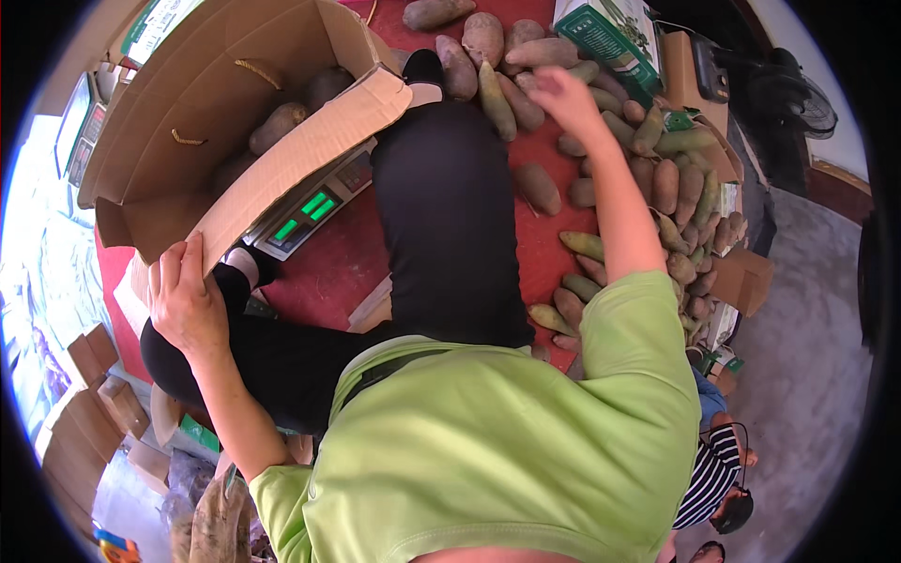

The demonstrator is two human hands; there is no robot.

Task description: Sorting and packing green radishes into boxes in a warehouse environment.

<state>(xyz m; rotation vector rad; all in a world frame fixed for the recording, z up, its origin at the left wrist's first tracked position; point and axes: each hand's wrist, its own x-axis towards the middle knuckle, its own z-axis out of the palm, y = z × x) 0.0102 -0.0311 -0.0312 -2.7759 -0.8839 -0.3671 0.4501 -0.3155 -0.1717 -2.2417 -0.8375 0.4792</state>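
nearest, a green shirt (507, 441) fills six o'clock and hides much of the lap. at nine o'clock the left hand (190, 317) has its fingers closed over a flap of an open carton (202, 94), its thumb hard to make out. the carton stands toward ten o'clock, its flap partly covering a lit scale (314, 211); a few tubers (279, 127) show inside, the carton's bottom hidden. at one o'clock the blurred right hand (566, 101) is over loose tubers (522, 103); whether its fingers grip one i cannot tell. a larger heap (664, 186) spreads from two to three o'clock, partly behind the right forearm. farther off, at one o'clock, the top edge cuts off a green box (610, 47).
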